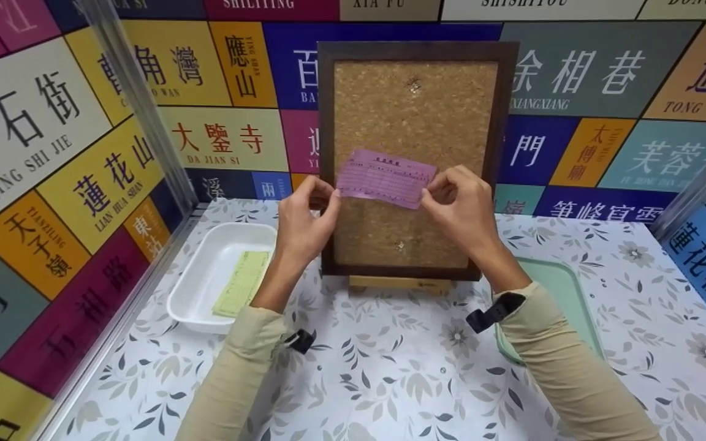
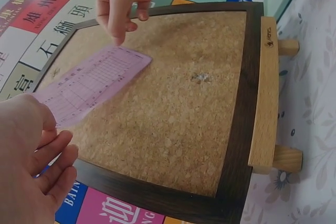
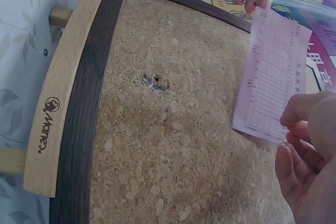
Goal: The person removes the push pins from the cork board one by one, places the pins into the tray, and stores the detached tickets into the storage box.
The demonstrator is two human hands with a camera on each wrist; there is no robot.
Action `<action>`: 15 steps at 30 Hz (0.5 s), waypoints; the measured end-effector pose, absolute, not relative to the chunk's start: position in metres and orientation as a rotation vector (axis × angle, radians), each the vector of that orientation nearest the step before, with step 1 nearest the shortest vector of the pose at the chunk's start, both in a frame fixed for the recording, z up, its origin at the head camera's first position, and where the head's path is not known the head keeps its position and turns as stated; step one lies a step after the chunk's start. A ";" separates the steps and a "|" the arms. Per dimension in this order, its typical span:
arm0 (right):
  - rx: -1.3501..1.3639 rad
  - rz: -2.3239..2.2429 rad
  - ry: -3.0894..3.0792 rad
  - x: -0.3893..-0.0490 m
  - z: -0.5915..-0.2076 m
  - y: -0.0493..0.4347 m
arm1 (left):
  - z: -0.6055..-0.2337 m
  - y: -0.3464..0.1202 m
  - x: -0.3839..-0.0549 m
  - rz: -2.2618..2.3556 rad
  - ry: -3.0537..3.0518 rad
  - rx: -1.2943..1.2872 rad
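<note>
A pink printed form slip [image 1: 383, 179] is stretched between both hands in front of the framed cork board [image 1: 411, 122]. My left hand [image 1: 307, 220] pinches its left edge near the lower corner, thumb and forefinger together. At the opposite edge, my right hand [image 1: 463, 205] pinches the slip between thumb and forefinger. In the left wrist view the slip [image 2: 97, 85] slants over the cork, its printed side showing. The right wrist view shows the slip [image 3: 275, 74] close over the cork, with the right fingertips at its edge.
The board leans upright on a wooden easel stand [image 1: 399, 283]. Left of it, a white tray [image 1: 184, 288] holds yellow-green slips [image 1: 242, 283]. A pale green tray [image 1: 564, 288] lies to the right, partly behind the right arm. Sign-covered walls [image 1: 592, 67] enclose the patterned table [image 1: 383, 367].
</note>
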State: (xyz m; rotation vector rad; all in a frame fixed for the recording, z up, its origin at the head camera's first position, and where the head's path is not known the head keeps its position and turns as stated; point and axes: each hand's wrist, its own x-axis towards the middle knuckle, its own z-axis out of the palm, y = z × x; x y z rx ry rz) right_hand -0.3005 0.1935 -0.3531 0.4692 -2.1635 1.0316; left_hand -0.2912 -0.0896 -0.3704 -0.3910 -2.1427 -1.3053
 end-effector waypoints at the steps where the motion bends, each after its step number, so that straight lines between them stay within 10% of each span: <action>1: 0.466 1.037 -2.163 -0.299 -0.354 0.195 | -0.371 -0.090 -0.290 -1.309 -2.136 -0.394; 15: 0.410 1.117 -2.150 -0.275 -0.365 0.226 | -0.369 -0.104 -0.275 -1.301 -2.096 -0.355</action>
